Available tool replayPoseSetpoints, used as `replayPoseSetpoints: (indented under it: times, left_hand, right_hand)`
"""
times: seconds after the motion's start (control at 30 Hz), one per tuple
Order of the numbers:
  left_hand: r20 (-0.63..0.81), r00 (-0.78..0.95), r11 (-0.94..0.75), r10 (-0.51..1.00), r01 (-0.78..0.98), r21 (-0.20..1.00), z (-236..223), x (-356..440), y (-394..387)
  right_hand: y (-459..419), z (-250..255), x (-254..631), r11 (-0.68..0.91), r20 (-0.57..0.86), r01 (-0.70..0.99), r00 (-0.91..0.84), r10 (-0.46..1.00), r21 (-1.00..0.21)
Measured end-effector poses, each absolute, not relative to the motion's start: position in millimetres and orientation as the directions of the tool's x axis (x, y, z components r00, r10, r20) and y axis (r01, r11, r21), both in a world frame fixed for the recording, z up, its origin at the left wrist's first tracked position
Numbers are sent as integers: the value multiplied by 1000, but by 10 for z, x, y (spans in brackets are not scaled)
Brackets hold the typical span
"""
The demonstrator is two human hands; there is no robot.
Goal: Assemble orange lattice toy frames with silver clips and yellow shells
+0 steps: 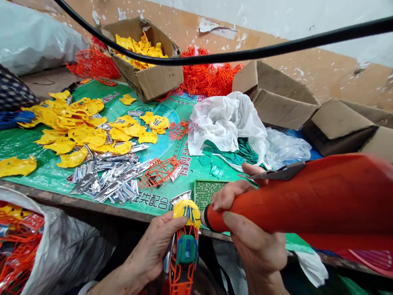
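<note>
My left hand is closed around a partly built toy: an orange lattice frame with a green block and a yellow piece on top. My right hand grips a large orange power screwdriver, its tip touching the yellow piece. Both are low in the view, at the table's near edge. On the green table cover lie yellow plastic parts, silver metal strips and an orange lattice frame.
A cardboard box of yellow parts stands at the back, orange frames heaped behind it. Two more cardboard boxes and white plastic bags sit at the right. A sack of orange frames is at lower left. A black cable crosses overhead.
</note>
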State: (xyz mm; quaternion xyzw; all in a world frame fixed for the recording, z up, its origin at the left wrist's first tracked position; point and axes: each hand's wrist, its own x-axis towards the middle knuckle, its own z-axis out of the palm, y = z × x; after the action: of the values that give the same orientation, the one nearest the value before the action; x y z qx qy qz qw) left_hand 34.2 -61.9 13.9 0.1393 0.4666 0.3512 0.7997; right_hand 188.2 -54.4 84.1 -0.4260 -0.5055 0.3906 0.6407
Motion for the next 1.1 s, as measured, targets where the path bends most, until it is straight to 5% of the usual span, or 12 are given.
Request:
replayPoseSetpoints:
  times: [1.1]
  left_hand:
    - [-656,339,735,675,-393,553,189,283,-552]
  right_hand:
    - [-494,830,1824,395,374,-94,182,909,-914]
